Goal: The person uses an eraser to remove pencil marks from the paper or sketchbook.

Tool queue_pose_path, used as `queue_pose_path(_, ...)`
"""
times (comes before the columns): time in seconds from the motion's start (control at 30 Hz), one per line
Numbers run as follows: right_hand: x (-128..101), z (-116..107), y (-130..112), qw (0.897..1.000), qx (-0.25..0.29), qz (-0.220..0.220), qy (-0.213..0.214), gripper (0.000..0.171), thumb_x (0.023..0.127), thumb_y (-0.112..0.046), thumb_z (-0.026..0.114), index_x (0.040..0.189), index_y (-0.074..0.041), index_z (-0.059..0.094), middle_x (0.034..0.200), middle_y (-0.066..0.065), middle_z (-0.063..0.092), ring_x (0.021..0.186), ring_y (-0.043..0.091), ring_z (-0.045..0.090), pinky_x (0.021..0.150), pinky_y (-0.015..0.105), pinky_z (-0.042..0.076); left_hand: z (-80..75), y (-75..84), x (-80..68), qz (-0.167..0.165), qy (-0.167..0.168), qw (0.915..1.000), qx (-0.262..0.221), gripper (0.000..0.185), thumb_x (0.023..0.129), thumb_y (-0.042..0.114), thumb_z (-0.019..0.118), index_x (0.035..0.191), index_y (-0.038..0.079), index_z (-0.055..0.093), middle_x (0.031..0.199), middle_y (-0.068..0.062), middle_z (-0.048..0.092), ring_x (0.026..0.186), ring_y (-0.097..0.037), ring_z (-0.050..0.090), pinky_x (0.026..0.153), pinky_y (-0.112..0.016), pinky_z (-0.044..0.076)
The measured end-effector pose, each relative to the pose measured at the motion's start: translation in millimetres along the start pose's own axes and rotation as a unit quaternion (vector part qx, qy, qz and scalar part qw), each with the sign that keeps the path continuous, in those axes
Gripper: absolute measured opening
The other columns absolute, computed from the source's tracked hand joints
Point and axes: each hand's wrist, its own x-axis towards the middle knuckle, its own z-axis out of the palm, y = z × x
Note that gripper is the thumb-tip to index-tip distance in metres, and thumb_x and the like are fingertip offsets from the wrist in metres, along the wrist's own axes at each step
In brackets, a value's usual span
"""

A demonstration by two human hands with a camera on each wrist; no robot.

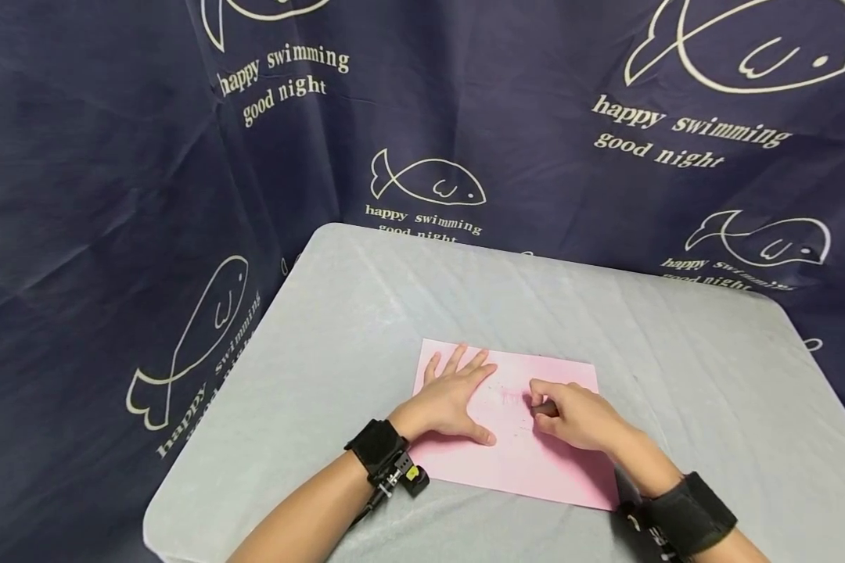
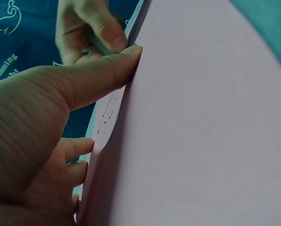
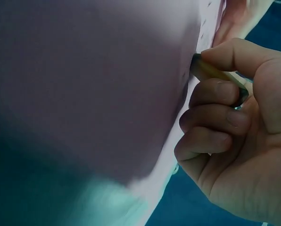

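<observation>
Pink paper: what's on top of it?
On the pink paper: left hand pressing flat, right hand gripping a small tool, faint marks between them. The tool's tip is hidden by the fingers.

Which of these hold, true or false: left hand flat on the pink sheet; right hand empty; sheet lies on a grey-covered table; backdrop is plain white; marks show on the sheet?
1. The left hand lies flat on the pink paper sheet. True.
2. The right hand is empty. False: its fingers pinch a small stick-like tool.
3. The sheet lies on a table with a grey cover. True.
4. The backdrop is plain white. False: it is dark blue cloth with fish drawings.
5. Faint marks show on the sheet. True.
</observation>
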Motion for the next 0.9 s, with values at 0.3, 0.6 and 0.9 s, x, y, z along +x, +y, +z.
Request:
queue_pose_path(0.3,-12,-6,10,1.0,-0.014,0.027,0.001,0.022,0.085,-0.008,0.068,0.086,-0.025,0.053,0.058,-0.018,0.032,0.056,0.0,0.032,0.055,0.021,0.023,-0.4,-0.2,1.1,0.002,0.002,1.0,-0.003,0.115,0.068,0.064,0.086,0.162,0.027,0.031,0.173,0.004,0.013,0.161,-0.027,-0.003,0.124,-0.063,-0.002)
queue_pose_path(0.6,4,-10,-9,0.998,-0.057,-0.029,-0.014,0.017,0.092,-0.011,0.069,0.096,-0.02,0.056,0.067,-0.013,0.054,0.063,0.002,0.047,0.058,0.024,0.038,2.4,-2.5,0.8,0.001,0.002,1.0,-0.006,0.116,0.068,0.064,0.085,0.162,0.026,0.03,0.173,0.004,0.013,0.161,-0.028,-0.003,0.124,-0.063,-0.002)
queue_pose_path(0.9,39,10,-28,0.994,-0.029,-0.1,-0.011,0.018,0.093,-0.009,0.069,0.104,-0.018,0.058,0.076,-0.012,0.063,0.069,0.004,0.055,0.065,0.029,0.047,1.0,-2.7,0.8,0.003,-0.001,1.0,-0.009,0.114,0.069,0.065,0.085,0.162,0.028,0.031,0.173,0.003,0.012,0.161,-0.028,-0.003,0.124,-0.063,-0.002)
